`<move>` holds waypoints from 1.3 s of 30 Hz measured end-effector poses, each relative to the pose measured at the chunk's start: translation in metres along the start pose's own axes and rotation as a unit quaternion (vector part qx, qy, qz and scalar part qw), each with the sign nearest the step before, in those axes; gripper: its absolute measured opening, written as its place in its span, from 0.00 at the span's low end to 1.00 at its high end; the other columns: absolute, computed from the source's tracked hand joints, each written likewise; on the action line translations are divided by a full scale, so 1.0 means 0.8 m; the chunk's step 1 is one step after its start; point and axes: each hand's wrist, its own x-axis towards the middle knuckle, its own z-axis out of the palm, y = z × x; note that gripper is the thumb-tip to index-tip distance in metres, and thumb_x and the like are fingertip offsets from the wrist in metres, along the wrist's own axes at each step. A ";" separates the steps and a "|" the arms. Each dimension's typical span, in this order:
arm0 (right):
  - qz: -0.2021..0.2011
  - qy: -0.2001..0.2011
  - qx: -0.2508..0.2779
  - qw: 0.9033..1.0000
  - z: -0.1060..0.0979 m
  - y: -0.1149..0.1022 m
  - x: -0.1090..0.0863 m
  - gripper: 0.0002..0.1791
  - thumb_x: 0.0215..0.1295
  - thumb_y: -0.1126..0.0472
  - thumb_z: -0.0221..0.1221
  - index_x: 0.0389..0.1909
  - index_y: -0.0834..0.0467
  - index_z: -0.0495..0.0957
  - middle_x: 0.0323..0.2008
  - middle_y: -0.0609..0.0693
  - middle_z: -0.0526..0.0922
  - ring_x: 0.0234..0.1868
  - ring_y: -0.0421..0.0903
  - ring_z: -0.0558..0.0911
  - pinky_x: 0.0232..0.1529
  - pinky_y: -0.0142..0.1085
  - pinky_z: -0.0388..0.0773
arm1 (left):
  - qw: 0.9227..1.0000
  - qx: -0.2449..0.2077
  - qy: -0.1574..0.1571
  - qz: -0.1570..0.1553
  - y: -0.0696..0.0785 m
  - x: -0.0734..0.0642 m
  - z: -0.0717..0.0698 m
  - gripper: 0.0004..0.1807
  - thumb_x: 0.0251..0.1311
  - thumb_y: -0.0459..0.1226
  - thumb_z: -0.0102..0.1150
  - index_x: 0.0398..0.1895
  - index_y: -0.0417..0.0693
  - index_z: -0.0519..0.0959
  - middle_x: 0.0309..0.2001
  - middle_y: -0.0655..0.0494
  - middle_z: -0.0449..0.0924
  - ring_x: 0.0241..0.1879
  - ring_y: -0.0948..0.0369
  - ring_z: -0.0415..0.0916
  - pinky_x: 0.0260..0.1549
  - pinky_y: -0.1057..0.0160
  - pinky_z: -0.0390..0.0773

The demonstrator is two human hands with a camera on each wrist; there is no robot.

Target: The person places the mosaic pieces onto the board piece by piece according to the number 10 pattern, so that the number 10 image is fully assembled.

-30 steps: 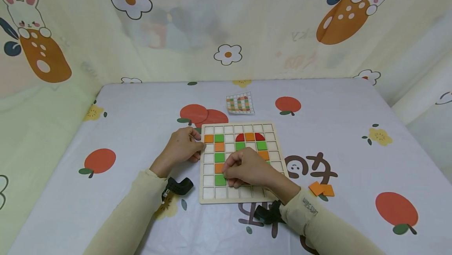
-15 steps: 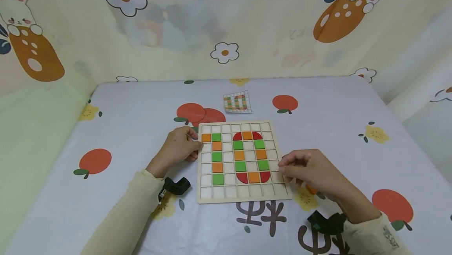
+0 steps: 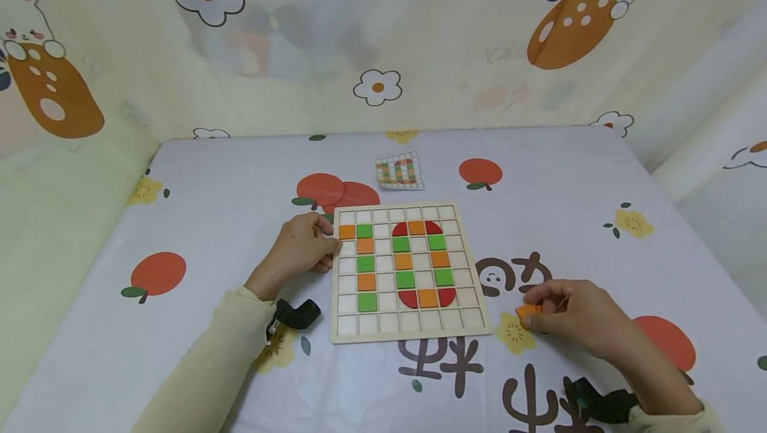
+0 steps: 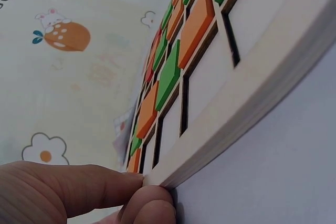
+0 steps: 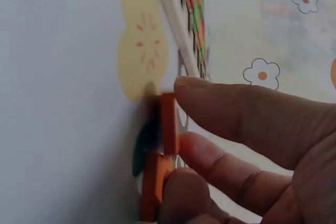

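Note:
A square wooden grid board [image 3: 347, 323] lies mid-table, with green, orange and red pieces in some of its cells. My left hand [image 3: 299, 246] pinches the board's left edge; in the left wrist view the thumb [image 4: 100, 187] lies along the rim with fingertips just below. To the right of the board, my right hand [image 3: 584, 316] has its thumb and fingers curled at an orange square tile [image 3: 527, 314]. In the right wrist view, the thumb is at the upper corner of this tile [image 5: 168, 124], and fingertips overlap a second orange tile [image 5: 152, 184].
Behind the board lies a small card [image 3: 399, 171] printted with a coloured grid pattern. A pale cloth [image 3: 228, 380] with fruit and flower prints covers the table. Patterned curtains [image 3: 299, 53] rise at the back and sides.
My right hand has left the board, moving right and toward me to the orange tiles. Pieces in the board that it covered now show. The left hand stays at the board's edge.

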 end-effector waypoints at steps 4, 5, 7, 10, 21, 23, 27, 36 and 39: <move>-0.004 0.021 -0.032 0.999 0.004 0.000 0.000 0.19 0.55 0.52 0.77 0.42 0.58 0.86 0.28 0.48 0.76 0.30 0.42 0.73 0.26 0.32 0.67 | 1.000 0.002 0.000 0.006 0.000 0.000 0.001 0.14 0.66 0.35 0.67 0.47 0.38 0.75 0.25 0.48 0.81 0.18 0.61 0.82 0.22 0.66 0.85; -0.002 0.023 -0.038 0.999 0.004 -0.001 0.000 0.19 0.55 0.51 0.78 0.41 0.58 0.86 0.28 0.48 0.76 0.31 0.42 0.73 0.27 0.32 0.67 | 1.000 0.001 0.000 0.007 0.000 0.000 0.001 0.14 0.66 0.34 0.67 0.47 0.38 0.75 0.26 0.48 0.81 0.18 0.61 0.82 0.22 0.66 0.85; 0.001 0.021 -0.047 0.999 0.004 -0.001 0.000 0.19 0.54 0.51 0.78 0.40 0.57 0.86 0.29 0.47 0.77 0.33 0.43 0.73 0.28 0.32 0.67 | 1.000 0.001 0.000 0.006 0.000 0.000 0.001 0.14 0.65 0.34 0.67 0.47 0.38 0.75 0.26 0.48 0.81 0.18 0.61 0.82 0.22 0.66 0.85; -0.003 0.017 -0.059 0.998 0.004 -0.001 -0.001 0.18 0.52 0.53 0.79 0.39 0.57 0.86 0.30 0.48 0.76 0.35 0.45 0.73 0.30 0.32 0.68 | 1.000 0.001 0.000 0.005 -0.001 0.000 0.002 0.14 0.65 0.35 0.67 0.47 0.38 0.75 0.26 0.48 0.81 0.18 0.61 0.82 0.22 0.65 0.85; -0.043 0.032 -0.081 0.995 0.013 -0.005 -0.004 0.13 0.48 0.60 0.79 0.31 0.54 0.83 0.30 0.46 0.77 0.34 0.45 0.75 0.31 0.32 0.72 | 1.000 0.002 0.001 0.005 0.000 -0.001 0.002 0.14 0.65 0.35 0.67 0.46 0.38 0.75 0.25 0.48 0.81 0.18 0.61 0.82 0.22 0.65 0.85; -0.046 0.036 -0.081 0.995 0.013 -0.006 -0.004 0.13 0.48 0.60 0.79 0.31 0.53 0.83 0.29 0.46 0.78 0.33 0.45 0.75 0.31 0.32 0.72 | 1.000 0.003 0.002 0.004 0.000 -0.001 0.002 0.13 0.65 0.35 0.68 0.46 0.38 0.75 0.25 0.48 0.81 0.18 0.61 0.82 0.22 0.65 0.85; -0.057 0.049 -0.088 0.993 0.015 -0.007 -0.003 0.13 0.46 0.61 0.80 0.30 0.53 0.84 0.29 0.45 0.78 0.32 0.44 0.75 0.30 0.32 0.72 | 1.000 0.003 0.004 0.002 0.000 -0.001 0.002 0.13 0.65 0.35 0.68 0.46 0.38 0.75 0.25 0.48 0.81 0.18 0.61 0.82 0.22 0.65 0.85; -0.059 0.046 -0.115 0.991 0.015 -0.009 0.001 0.13 0.45 0.59 0.81 0.30 0.52 0.86 0.30 0.46 0.76 0.33 0.46 0.74 0.32 0.37 0.71 | 1.000 0.005 0.007 0.004 -0.001 0.000 0.001 0.13 0.65 0.35 0.68 0.46 0.38 0.75 0.25 0.48 0.81 0.17 0.61 0.82 0.22 0.65 0.84; -0.072 0.043 -0.102 0.991 0.015 -0.010 0.000 0.13 0.46 0.61 0.80 0.28 0.51 0.84 0.27 0.44 0.77 0.31 0.44 0.74 0.30 0.34 0.70 | 1.000 0.005 0.008 0.005 -0.001 0.000 0.001 0.13 0.64 0.34 0.68 0.46 0.38 0.76 0.25 0.48 0.80 0.17 0.61 0.82 0.22 0.65 0.85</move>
